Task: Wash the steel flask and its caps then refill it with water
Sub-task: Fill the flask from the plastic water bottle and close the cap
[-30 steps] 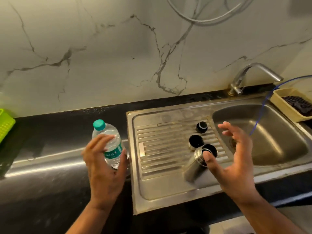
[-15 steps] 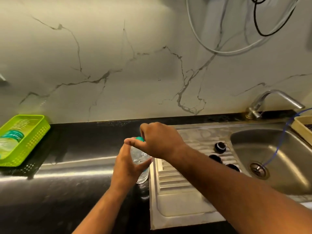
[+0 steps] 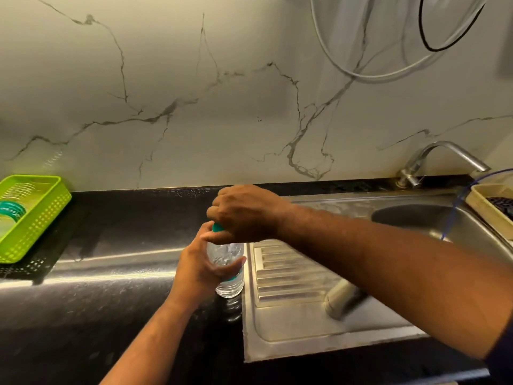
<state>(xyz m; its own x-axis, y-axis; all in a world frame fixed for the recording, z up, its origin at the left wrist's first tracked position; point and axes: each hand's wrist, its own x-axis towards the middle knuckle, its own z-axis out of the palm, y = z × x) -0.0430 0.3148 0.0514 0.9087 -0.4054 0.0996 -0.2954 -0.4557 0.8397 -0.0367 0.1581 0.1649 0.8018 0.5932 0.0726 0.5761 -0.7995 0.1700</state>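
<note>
A clear plastic water bottle (image 3: 229, 276) stands on the black counter at the left edge of the sink's drainboard (image 3: 291, 323). My left hand (image 3: 198, 266) grips its body. My right hand (image 3: 241, 213) reaches across from the right, and its curled fingers hold the bottle's teal cap (image 3: 217, 227). The steel flask (image 3: 340, 300) lies on its side on the drainboard, its upper part hidden under my right forearm. The flask's caps are hidden behind that arm.
A green plastic basket (image 3: 41, 215) with another bottle in it sits at the counter's far left. The sink bowl (image 3: 472, 232), the tap (image 3: 433, 159), a thin blue hose (image 3: 460, 201) and a beige tray (image 3: 483, 207) are at the right. Cables hang on the marble wall.
One second ago my right hand hovered open over the flask; it has since crossed to the bottle's cap and gripped it. The left hand keeps holding the bottle. The camera has shifted left.
</note>
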